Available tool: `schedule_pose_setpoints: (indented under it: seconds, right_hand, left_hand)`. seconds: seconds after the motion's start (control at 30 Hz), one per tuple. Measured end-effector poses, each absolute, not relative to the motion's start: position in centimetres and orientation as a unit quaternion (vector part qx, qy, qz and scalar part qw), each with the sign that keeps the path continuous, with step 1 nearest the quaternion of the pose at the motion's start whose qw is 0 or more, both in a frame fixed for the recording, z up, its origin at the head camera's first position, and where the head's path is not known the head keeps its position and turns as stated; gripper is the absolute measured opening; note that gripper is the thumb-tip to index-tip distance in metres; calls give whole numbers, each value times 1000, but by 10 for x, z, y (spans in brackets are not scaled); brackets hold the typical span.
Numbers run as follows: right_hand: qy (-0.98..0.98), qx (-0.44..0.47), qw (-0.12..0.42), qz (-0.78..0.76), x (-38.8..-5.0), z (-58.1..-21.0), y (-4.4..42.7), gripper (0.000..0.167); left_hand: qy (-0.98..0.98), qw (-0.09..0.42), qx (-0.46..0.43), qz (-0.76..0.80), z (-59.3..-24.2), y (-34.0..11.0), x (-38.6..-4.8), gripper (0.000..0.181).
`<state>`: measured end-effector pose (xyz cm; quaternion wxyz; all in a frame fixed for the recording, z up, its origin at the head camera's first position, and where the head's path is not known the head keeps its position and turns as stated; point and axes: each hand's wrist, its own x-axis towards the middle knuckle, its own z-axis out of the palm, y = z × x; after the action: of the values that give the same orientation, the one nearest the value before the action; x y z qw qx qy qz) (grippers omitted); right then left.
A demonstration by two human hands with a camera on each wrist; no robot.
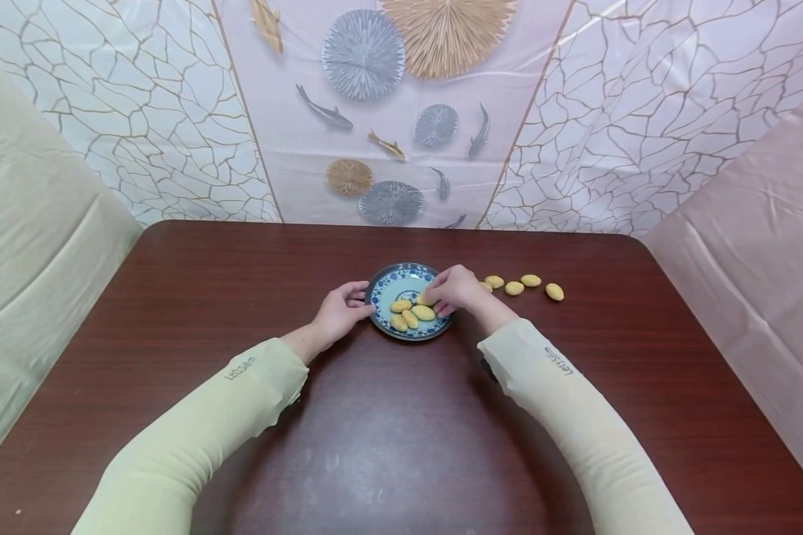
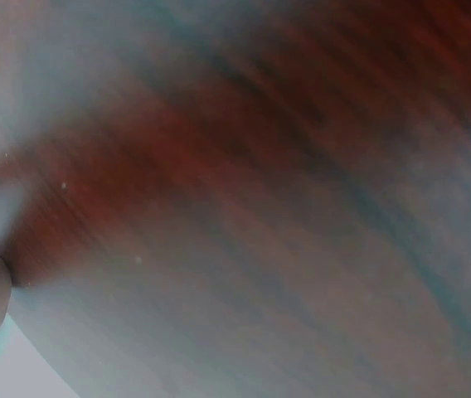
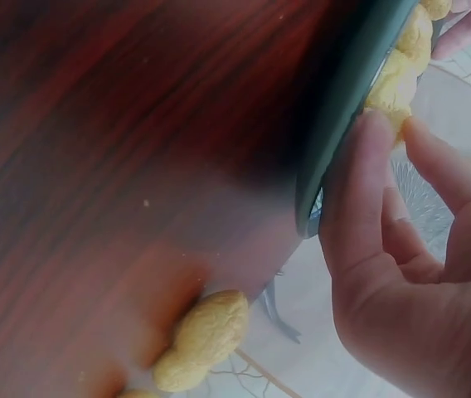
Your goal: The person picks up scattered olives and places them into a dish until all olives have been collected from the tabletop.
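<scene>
A blue-and-white patterned plate (image 1: pixel 407 273) sits on the table with several yellow peanuts (image 1: pixel 424 313) in it. My left hand (image 1: pixel 337 313) holds the plate's left rim, thumb at the edge. From the right, my right hand (image 1: pixel 460 288) reaches over the plate and pinches one peanut (image 3: pixel 390 108) between thumb and fingertips, low among the others. The right wrist view shows the plate's dark outer side (image 3: pixel 335 133) close beside the fingers. Only a blurred bit of skin shows at the left edge of the left wrist view.
To the right of the plate, several more peanuts (image 1: pixel 531 280) lie loose on the dark wooden table (image 1: pixel 241 260). Patterned cloth (image 1: pixel 388 134) hangs behind the table's far edge, and pale cloth walls (image 1: pixel 756 245) stand at both sides.
</scene>
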<state>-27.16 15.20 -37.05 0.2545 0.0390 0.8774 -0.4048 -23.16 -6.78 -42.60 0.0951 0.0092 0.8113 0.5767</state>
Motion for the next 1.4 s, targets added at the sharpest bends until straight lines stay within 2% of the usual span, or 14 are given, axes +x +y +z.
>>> schedule_pose_setpoints:
  seconds: [0.2, 0.53, 1.13, 1.4]
  right_hand:
    - [883, 31, 243, -400, -269, -369, 151, 25]
    - [885, 39, 223, -407, -268, -362, 165, 29]
    - [874, 62, 161, -454, -266, -348, 243, 39]
    - [874, 92, 135, -457, -266, -340, 262, 41]
  left_hand:
    - [812, 96, 8, 576, -425, -67, -230, 51]
    - [812, 97, 7, 576, -426, -68, -229, 51]
    - [810, 99, 6, 578, -428, -68, -231, 51]
    - [811, 100, 11, 577, -426, -67, -232, 51]
